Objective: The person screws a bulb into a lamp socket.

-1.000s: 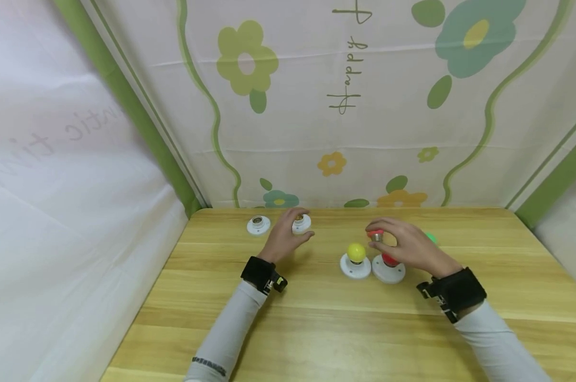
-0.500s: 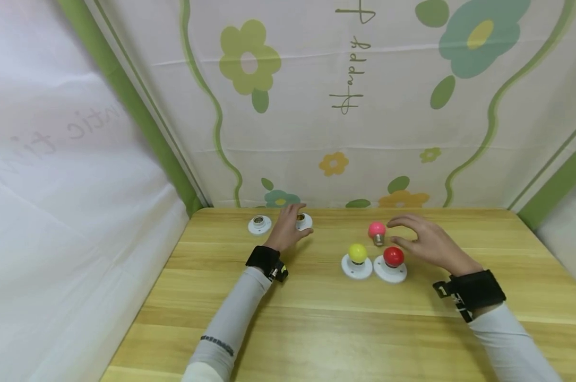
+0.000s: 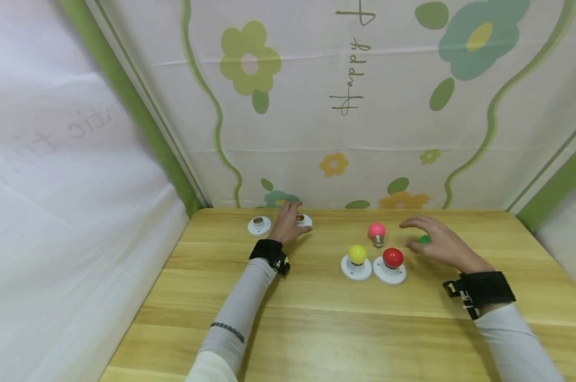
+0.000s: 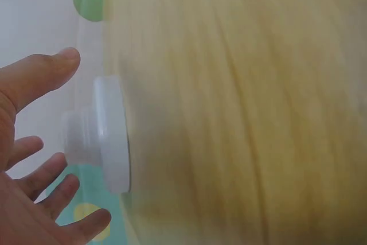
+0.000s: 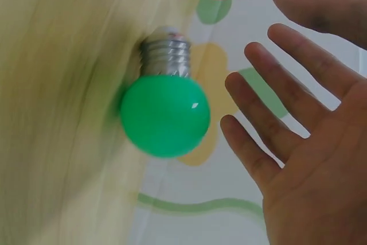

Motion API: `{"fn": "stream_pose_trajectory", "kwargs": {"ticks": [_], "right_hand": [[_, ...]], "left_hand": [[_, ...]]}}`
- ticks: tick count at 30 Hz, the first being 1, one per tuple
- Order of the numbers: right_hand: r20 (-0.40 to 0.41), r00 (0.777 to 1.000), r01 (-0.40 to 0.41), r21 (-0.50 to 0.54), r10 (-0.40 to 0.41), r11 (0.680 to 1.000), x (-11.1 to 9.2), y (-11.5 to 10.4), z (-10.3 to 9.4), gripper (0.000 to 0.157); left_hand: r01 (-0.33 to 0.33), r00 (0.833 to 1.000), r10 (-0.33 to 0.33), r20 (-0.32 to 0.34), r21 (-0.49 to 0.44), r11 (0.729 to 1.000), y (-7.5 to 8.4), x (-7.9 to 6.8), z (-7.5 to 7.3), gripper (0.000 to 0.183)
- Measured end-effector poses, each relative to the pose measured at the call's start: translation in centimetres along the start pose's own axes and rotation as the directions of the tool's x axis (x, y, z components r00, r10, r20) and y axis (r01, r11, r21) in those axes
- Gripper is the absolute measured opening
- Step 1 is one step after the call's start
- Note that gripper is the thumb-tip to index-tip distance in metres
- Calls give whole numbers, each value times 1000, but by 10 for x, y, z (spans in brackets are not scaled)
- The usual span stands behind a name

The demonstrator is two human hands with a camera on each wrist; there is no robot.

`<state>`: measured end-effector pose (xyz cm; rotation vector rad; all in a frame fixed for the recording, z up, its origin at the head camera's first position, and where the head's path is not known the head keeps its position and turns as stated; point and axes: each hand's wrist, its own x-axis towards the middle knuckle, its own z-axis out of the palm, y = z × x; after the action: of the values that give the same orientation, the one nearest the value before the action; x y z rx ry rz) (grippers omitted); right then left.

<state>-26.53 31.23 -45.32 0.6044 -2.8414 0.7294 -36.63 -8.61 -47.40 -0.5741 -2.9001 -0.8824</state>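
Observation:
My left hand [image 3: 286,223] is spread above a white lamp socket [image 3: 304,220] near the table's back edge, thumb and fingers apart with nothing held. In the left wrist view that socket [image 4: 112,136] stands beside the fingers. My right hand [image 3: 443,244] hovers with parted fingers over a green bulb [image 3: 424,240], which it partly hides in the head view. The right wrist view shows the green bulb [image 5: 165,116] lying on the table, apart from the fingertips. A pink bulb [image 3: 376,231] lies to the left of the right hand, its metal screw base toward me.
A yellow bulb [image 3: 357,253] and a red bulb [image 3: 393,258] stand upright in white sockets side by side. Another white socket [image 3: 259,225], without a bulb, sits at the back left. A flowered curtain [image 3: 292,106] hangs behind the wooden table [image 3: 326,334].
My right hand has let go of the pink bulb, leaving it on the table, and moved right to above the green bulb. The left hand stays by its socket with little movement.

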Motion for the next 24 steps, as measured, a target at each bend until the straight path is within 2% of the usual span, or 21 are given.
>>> {"fn": "stream_pose_trajectory", "kwargs": {"ticks": [5,12,20,24], "right_hand": [[36,999,-33,-4,33,999,-2,9,-1,47],[69,997,-35,26,33,999,-5,20,1,51],[88,995,-56,63,50,996,-8,31,4,49],[96,994,-69,82,61,994,-10,35,3,53]], "left_hand": [[42,999,-42,23,4,999,-6,3,2,88],[82,996,-82,42,-11,997,-14,6,5,92],[84,995,-83,60,-18,996,-22,7,9,93],[85,994,-83,70,-20,996,-22,5,10,92]]}}
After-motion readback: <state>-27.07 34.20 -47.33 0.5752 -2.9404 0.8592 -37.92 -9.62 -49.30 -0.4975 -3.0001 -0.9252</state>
